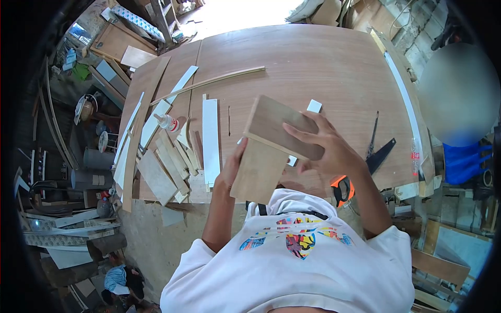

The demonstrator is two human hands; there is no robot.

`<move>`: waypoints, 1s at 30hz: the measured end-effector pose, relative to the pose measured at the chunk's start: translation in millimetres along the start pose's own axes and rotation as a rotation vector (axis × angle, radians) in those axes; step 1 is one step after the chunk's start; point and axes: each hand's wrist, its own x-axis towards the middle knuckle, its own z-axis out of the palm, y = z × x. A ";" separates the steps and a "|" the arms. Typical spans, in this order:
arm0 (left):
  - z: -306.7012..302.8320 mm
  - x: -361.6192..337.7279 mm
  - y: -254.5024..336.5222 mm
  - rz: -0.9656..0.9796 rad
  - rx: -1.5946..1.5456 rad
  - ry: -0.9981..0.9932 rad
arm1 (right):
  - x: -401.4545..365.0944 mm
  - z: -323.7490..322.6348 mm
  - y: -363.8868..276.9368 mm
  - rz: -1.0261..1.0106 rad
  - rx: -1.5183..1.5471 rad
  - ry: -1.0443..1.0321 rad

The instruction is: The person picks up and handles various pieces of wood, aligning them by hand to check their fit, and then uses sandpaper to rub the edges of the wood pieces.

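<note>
Two wooden boards joined at an angle (pixel 279 125) are held up over the near part of the table, in front of my chest. My left hand (pixel 230 166) grips the left edge of the lower board, its fingers mostly hidden behind the wood. My right hand (pixel 331 145) clasps the right end of the upper board, fingers across its top face and thumb underneath. A small white block (pixel 314 106) lies just beyond my right hand. Another white bit (pixel 292 160) shows below the boards, partly covered by them and my fingers.
Wood strips and offcuts (pixel 167 161), a white glue bottle (pixel 168 123) and a long white board (pixel 211 141) lie on the left of the table. At right are a handsaw (pixel 381 155), an orange tape measure (pixel 342 190) and a clear bottle (pixel 415 156). A person (pixel 459 104) is at the far right.
</note>
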 end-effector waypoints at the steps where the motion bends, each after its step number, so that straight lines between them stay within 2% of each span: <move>1: -6.4 -3.5 5.5 0.006 -0.013 -0.045 | -5.5 1.7 7.5 -0.008 -0.004 0.003; 5: -2.7 -0.6 -4.2 -0.021 0.088 0.071 | -7.8 8.3 14.4 -0.012 0.036 -0.012; 7: 3.6 5.6 -15.4 0.007 0.169 0.268 | 5.5 5.7 3.1 -0.021 0.018 0.017; 10: -0.7 -2.6 -1.7 0.041 0.093 0.180 | 10.8 2.6 0.1 -0.006 0.088 0.006; 13: -21.0 -10.1 9.2 0.100 0.004 0.082 | -20.3 -5.2 28.1 0.010 -0.022 -0.079; 15: -30.7 -13.5 7.6 0.123 -0.074 0.052 | -46.1 0.8 59.4 0.189 -0.064 -0.103; 16: -33.2 -15.1 7.0 0.137 -0.146 0.016 | -52.4 3.2 67.3 0.185 -0.062 -0.109; 18: -29.0 -14.7 3.9 0.135 -0.144 0.017 | -60.6 5.4 74.8 0.357 -0.065 -0.012; 19: -26.7 -13.0 1.9 0.131 -0.138 0.013 | -60.8 6.2 74.5 0.360 -0.064 -0.013; 21: -26.9 -6.6 -1.8 0.136 -0.160 -0.027 | -59.3 7.8 68.4 0.328 0.097 0.173; 22: -26.4 -3.0 -3.3 0.144 -0.181 -0.068 | -58.5 8.2 64.1 0.334 0.096 0.175; 24: -19.8 0.6 -3.2 0.141 -0.212 -0.080 | -54.9 9.3 52.6 0.157 0.238 0.258; 28: -13.8 2.6 1.0 0.136 -0.225 -0.081 | -51.2 4.2 23.3 0.022 0.203 0.296; 30: -13.5 1.1 1.0 0.119 -0.227 -0.152 | -49.3 1.2 15.1 -0.058 0.018 0.281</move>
